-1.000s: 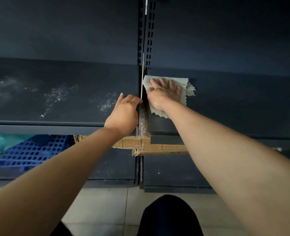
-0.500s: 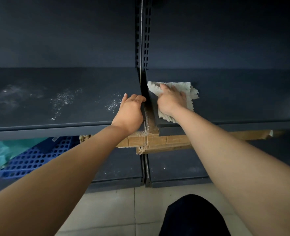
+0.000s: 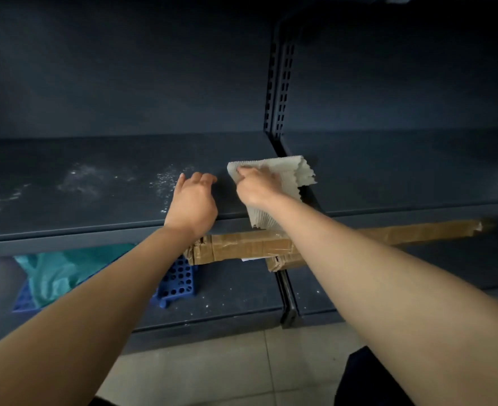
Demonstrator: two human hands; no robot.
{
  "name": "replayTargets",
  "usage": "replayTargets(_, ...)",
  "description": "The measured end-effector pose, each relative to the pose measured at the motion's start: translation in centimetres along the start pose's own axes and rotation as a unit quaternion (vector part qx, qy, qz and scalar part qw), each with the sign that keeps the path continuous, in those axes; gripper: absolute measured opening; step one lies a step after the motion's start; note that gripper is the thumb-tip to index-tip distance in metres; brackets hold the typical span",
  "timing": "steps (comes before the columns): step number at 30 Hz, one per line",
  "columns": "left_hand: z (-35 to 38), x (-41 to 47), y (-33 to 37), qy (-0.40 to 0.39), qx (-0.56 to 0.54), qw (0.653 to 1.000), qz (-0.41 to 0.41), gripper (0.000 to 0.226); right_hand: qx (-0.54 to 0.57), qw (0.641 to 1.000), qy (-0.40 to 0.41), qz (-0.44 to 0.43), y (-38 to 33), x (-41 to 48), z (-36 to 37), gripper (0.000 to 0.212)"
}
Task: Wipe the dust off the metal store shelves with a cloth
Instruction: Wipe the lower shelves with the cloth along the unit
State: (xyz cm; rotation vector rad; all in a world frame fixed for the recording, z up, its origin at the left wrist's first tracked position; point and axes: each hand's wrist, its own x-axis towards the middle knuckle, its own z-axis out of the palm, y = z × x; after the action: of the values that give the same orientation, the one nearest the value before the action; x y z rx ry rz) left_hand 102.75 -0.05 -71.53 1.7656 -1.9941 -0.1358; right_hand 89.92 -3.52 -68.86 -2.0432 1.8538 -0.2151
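Bent down onto the cloth point(image 3: 288, 174) are the fingers of the right hand point(image 3: 256, 187), which is laid over its left half; through the blur it cannot be told whether the fabric is pinched or only pressed flat. The cloth is spread across the seam where the left shelf point(image 3: 66, 206) meets the right shelf point(image 3: 403, 177), just in front of the slotted upright point(image 3: 278, 89), with one corner hung over the front lip. The left hand point(image 3: 195, 200) is rested on the left shelf just beside the cloth, its fingers loosely curled and nothing held in them. White dust point(image 3: 165, 183) is seen just beyond that hand, and further patches are scattered towards the far left, so most of this shelf is judged not yet wiped. Several faults can be foreseen. If the cloth is swept leftward, it would be blocked by the resting hand, or dust would be smeared under the palm, unless that hand is lifted first. If a stroke is drawn towards the front, dust would be tipped over the lip onto the taped cardboard package point(image 3: 241, 249) and the lower shelf point(image 3: 236, 303), where specks already lie. The hanging corner could be caught on the lip or in the seam, and the cloth dragged from under the fingers if it is only pressed.
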Motion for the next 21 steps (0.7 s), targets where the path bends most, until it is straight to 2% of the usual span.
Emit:
replayTargets(3,-0.4,-0.1,-1.2,0.004,-0.001,1.000,-0.014,0.045,0.031,0.999,0.009,-0.035,-1.5,-0.1,0.4,0.052)
replayTargets(5,-0.5,-0.1,-1.5,0.006,-0.004,1.000,-0.018,0.044,0.007,0.999,0.012,-0.037,-1.0,0.6,0.4,0.050)
replayTargets(8,-0.4,0.1,-1.5,0.000,-0.008,1.000,-0.025,0.044,-0.061,0.997,-0.038,-0.012,0.5,1.3,0.7,0.049)
replayTargets(21,1.3,2.4,-1.0,-0.012,0.008,1.000,-0.012,0.045,-0.102,0.994,0.015,0.043,2.6,5.5,0.5,0.051)
